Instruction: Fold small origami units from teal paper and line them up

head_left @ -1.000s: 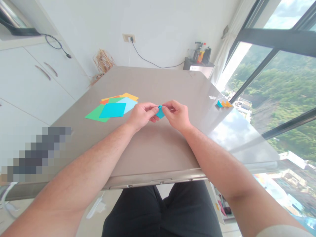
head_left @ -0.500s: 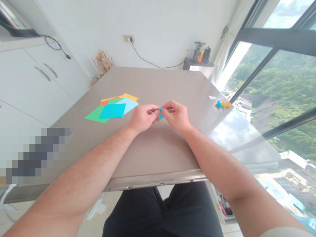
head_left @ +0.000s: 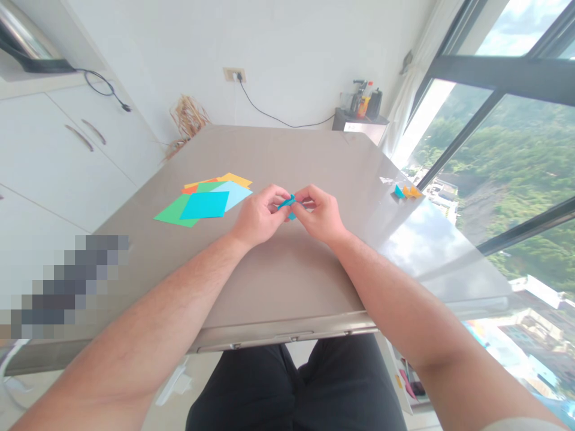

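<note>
Blue folded paper (head_left: 287, 202) partly hidden by fingers (head_left: 309, 190); shape unclear.

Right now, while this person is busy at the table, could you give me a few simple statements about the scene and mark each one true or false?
1. The left hand and right hand both hold the small blue paper. True.
2. The turquoise sheet lies on top of other loose sheets on the table. True.
3. Those loose sheets lie to the right of both hands. False: they lie to the left.
4. The small pieces near the table's right edge are all orange. False: one is blue.
5. A black cable is plugged into the wall outlet. True.
</note>
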`<state>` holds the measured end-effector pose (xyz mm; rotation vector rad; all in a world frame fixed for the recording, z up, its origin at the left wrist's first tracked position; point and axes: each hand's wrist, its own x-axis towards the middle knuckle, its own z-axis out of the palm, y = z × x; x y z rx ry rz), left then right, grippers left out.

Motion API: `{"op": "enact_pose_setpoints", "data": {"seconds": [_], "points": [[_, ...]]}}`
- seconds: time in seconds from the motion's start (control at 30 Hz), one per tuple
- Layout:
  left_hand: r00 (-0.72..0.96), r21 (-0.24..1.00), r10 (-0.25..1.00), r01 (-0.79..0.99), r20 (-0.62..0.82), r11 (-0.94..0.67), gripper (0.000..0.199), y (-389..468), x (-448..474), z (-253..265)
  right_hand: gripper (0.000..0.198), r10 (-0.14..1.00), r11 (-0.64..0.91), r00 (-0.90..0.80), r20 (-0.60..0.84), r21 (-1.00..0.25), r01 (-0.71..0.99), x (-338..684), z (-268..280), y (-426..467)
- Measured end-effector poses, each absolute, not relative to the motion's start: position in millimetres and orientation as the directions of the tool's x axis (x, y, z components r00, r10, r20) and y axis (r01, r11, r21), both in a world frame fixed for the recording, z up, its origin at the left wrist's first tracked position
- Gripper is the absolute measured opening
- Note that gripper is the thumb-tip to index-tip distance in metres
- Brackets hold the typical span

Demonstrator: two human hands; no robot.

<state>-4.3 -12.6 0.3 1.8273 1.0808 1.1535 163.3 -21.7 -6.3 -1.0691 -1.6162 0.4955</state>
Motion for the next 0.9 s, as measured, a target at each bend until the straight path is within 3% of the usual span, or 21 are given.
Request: {"op": "enact_pose_setpoints", "data": {"seconds": [0.13,0.5,0.7,0.9], "points": [[0.283,0.843,0.896,0.329,0.342,-0.426,0.019,-11.0,-6.8,-1.0,0.002,0.842,0.503,-0.017,0.54,-0.771,0.391,165.0,-7.1,-20.4],[0.342,0.781,0.858,0.377,0.383,-0.498,0.02,-6.2,-9.3,-5.6,0.002,0.83,0.497,-0.046,0.555,-0.701,0.512,167.4,-10.5,-16.5],[0.302,0.791,0.882,0.402,0.361,-0.461,0.015,-6.6,-7.9,-2.5,0.009,0.905,0.396,-0.071,0.419,-0.773,0.496,170.8,-6.5,-16.7],[0.262,0.715,0.866,0.489,0.427,-0.5,0.018,-4.7,-9.0,0.1,0.014,0.941,0.313,-0.021,0.336,-0.849,0.427,169.7,-4.5,-17.7]]}}
